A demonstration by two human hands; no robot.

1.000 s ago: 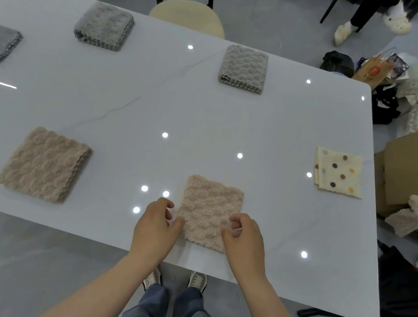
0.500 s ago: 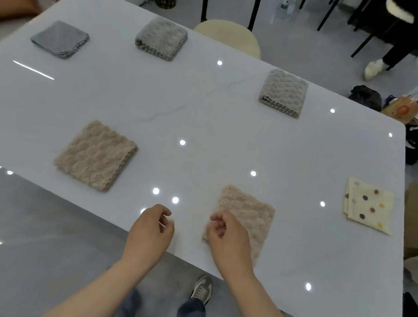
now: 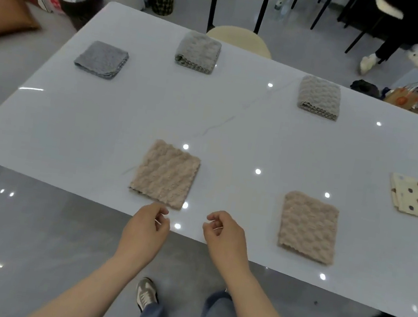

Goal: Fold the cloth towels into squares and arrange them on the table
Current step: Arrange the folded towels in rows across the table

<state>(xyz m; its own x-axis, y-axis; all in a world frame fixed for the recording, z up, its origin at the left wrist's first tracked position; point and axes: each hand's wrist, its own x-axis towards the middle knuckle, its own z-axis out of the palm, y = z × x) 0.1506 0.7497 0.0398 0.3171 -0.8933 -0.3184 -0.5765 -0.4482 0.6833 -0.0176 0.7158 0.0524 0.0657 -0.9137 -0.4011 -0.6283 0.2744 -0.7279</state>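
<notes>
Folded squares are spread across the white table [image 3: 98, 128], with a grey towel [image 3: 101, 59] far left. Along the near edge, the left beige towel [image 3: 165, 174], left hand [image 3: 145, 227], right hand [image 3: 226, 235] and right beige towel [image 3: 308, 225] are lined up. The hands are held apart, loosely curled and empty. Either beige towel could be knocked askew by a careless forearm. A dotted cloth [image 3: 413, 200] is seen far right.

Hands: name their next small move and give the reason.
Probably lift the left hand and right hand clear of the table and look for another cloth. Both hands are loosely curled and hold nothing. All six towels in view lie folded and apart, and no unfolded one shows on the table.
</notes>
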